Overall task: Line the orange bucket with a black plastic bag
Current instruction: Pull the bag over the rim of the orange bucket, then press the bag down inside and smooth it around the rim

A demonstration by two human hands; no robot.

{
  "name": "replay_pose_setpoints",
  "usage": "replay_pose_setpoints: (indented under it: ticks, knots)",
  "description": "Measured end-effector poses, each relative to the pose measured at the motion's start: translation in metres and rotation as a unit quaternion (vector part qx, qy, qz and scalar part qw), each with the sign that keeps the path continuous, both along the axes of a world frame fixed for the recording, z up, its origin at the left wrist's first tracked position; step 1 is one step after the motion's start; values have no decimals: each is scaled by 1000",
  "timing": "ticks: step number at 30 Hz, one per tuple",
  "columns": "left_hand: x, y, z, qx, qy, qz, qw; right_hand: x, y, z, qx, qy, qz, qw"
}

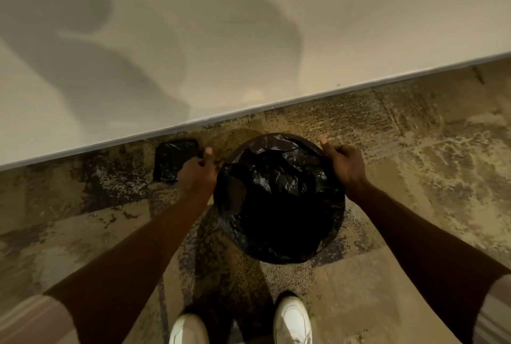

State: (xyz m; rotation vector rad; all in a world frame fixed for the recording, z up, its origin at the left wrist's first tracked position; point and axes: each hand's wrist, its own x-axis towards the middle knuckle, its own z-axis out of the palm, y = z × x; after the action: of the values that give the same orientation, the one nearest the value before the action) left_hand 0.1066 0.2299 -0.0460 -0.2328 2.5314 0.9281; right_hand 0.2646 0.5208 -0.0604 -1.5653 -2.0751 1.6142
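A black plastic bag [279, 199] is draped over a round bucket on the floor in front of me, covering its mouth and sides; no orange of the bucket shows. My left hand [197, 175] pinches the bag's edge at the left side of the rim. At the upper right of the rim, my right hand [345, 162] grips the bag's edge. Both thumbs point up. The bag is crumpled inward at the far side and sags dark in the middle.
A folded pile of black bags [172, 159] lies on the floor left of the bucket, against the white wall [249, 39]. The floor is mottled brown carpet [414, 150]. My two white shoes [291, 318] stand just behind the bucket.
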Motion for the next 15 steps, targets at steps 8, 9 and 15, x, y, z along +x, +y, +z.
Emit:
replay_pose_setpoints:
  ticks: [8,9,15]
  knots:
    - [14,8,18,65,-69,-86,992,24,-19,11,7,-2,-2,1000]
    - [14,6,12,45,-87,-95,991,29,-19,10,0,-5,-6,1000]
    - [30,-10,5,148,-239,41,959,59,-24,5,-111,9,-101,989]
